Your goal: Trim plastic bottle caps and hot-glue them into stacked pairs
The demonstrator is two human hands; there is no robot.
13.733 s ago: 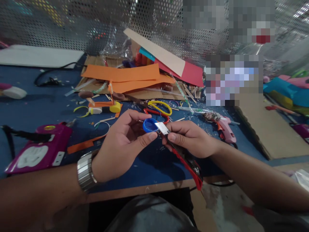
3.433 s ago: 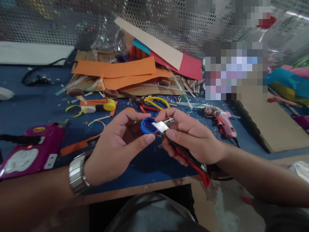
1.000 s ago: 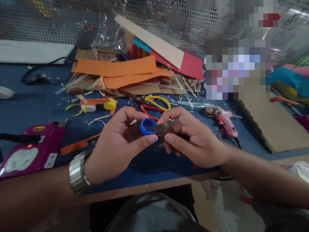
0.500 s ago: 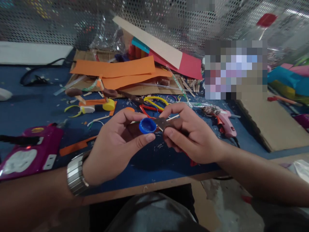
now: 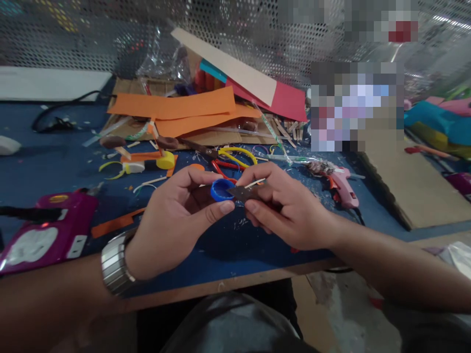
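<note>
Between the thumb and fingers of my left hand [image 5: 180, 215] is a small round blue cap [image 5: 221, 189], its hollow side facing me. My right hand [image 5: 287, 211] pinches a dark, flat, pointed blade [image 5: 241, 192], whose tip lies at the cap's right rim. Both hands are above the blue table, close together near its front edge. Just behind them lie scissors with yellow handles [image 5: 239, 154] and a tool with red handles [image 5: 222, 169], partly hidden by my fingers.
Orange paper strips [image 5: 172, 105] lie on cardboard at the back. A pink glue gun [image 5: 344, 189] rests to the right, beside a large cardboard sheet [image 5: 415, 186]. At the left stands a purple power strip [image 5: 47, 225] with a black plug. Perforated metal [image 5: 235, 24] rises behind.
The blade in my right hand has turned, and its tip has come left to the cap's rim. The blue cap has tilted slightly in my left hand.
</note>
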